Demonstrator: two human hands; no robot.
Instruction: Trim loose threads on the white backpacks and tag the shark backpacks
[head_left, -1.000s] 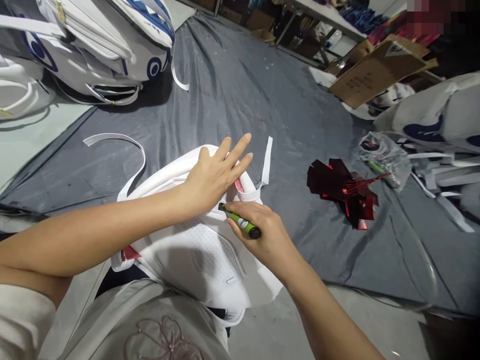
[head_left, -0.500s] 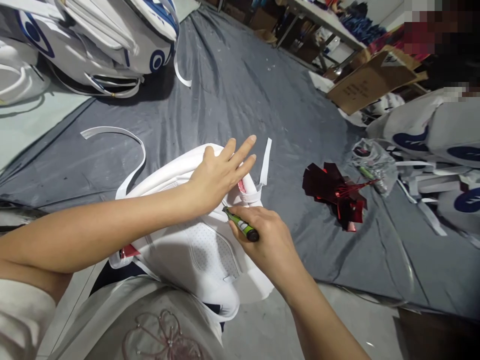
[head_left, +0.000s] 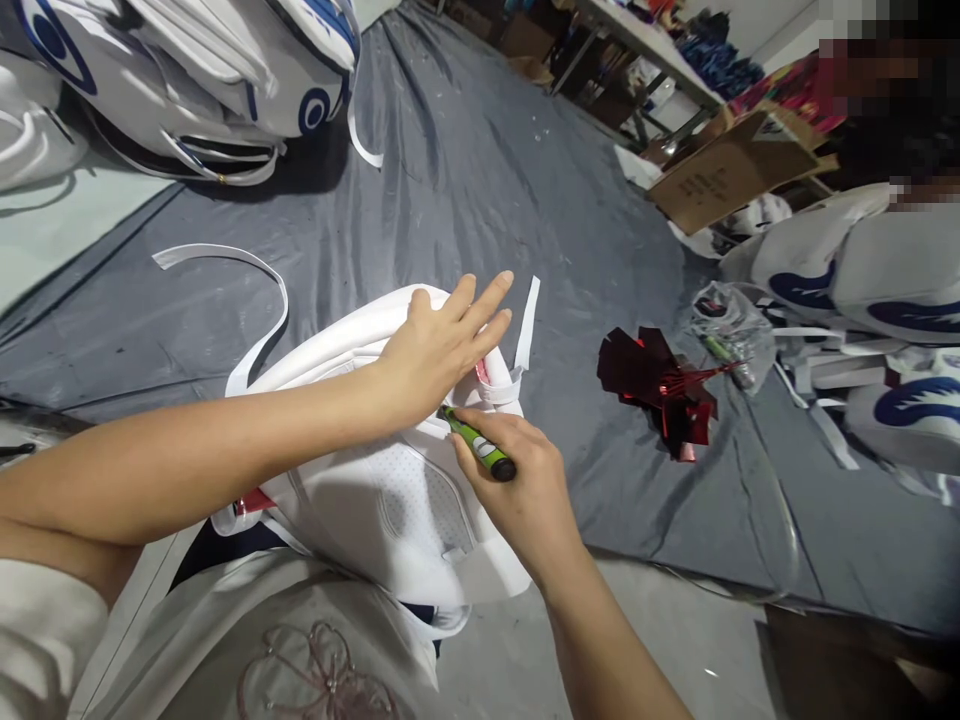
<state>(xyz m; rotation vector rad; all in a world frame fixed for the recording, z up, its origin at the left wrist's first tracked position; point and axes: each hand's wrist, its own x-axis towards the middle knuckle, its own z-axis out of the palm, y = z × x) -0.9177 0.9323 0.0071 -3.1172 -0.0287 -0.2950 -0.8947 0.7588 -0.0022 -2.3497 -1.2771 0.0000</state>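
Note:
A white backpack (head_left: 375,490) lies on my lap and on the grey sheet, its perforated back panel facing up. My left hand (head_left: 439,345) rests flat on its upper edge, fingers stretched out and slightly spread. My right hand (head_left: 517,480) is closed round a green marker pen (head_left: 478,445), whose tip touches the bag just below my left hand. A loose white strap (head_left: 225,265) curls out from the bag to the left, and a short strap end (head_left: 527,325) sticks up beside my left fingertips.
A pile of shiny red foil pieces (head_left: 664,385) lies on the grey sheet (head_left: 465,190) to the right, beside a clear plastic bag (head_left: 731,325). White-and-blue bags are stacked at top left (head_left: 195,70) and at right (head_left: 862,270). A cardboard box (head_left: 731,165) stands behind.
The view has drifted slightly left and down. Both hands stay in nearly the same place on the bag; the pen tip has shifted only a little.

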